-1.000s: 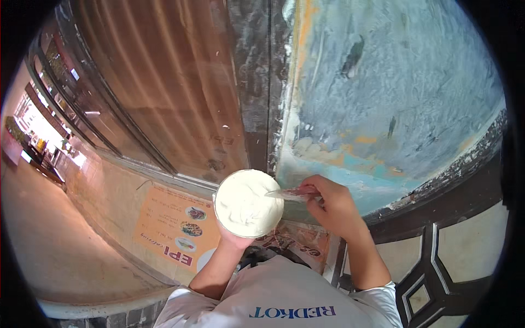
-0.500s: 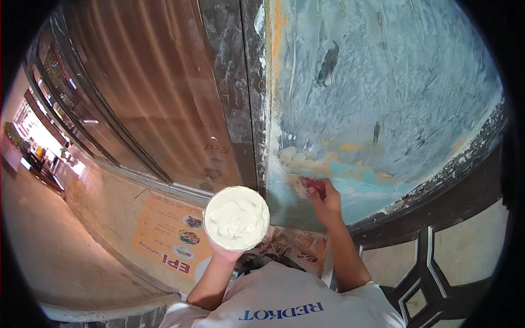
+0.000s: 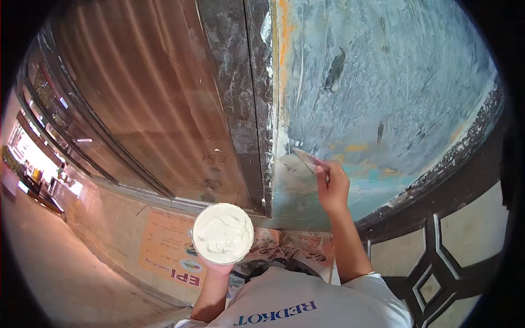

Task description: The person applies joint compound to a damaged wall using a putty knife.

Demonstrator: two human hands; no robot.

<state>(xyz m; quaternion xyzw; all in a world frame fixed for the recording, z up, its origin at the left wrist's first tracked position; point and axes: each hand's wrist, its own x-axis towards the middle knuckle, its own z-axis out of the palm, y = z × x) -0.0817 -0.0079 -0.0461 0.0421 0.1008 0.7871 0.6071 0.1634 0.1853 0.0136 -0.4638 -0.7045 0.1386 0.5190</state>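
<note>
My left hand holds up a round container of white putty from below, in front of my chest. My right hand is raised and grips a putty knife. The blade presses flat against the blue-grey wall, next to the dark vertical frame. White putty smears the wall around the blade.
A brown ribbed shutter door fills the left. A printed orange sheet lies on the ground below the container. Dark patterned tiles cover the lower right. A bright street with people shows far left.
My right hand lifted the putty knife away from the container and up onto the wall. The container dropped lower and left in view as my head tilted up.
</note>
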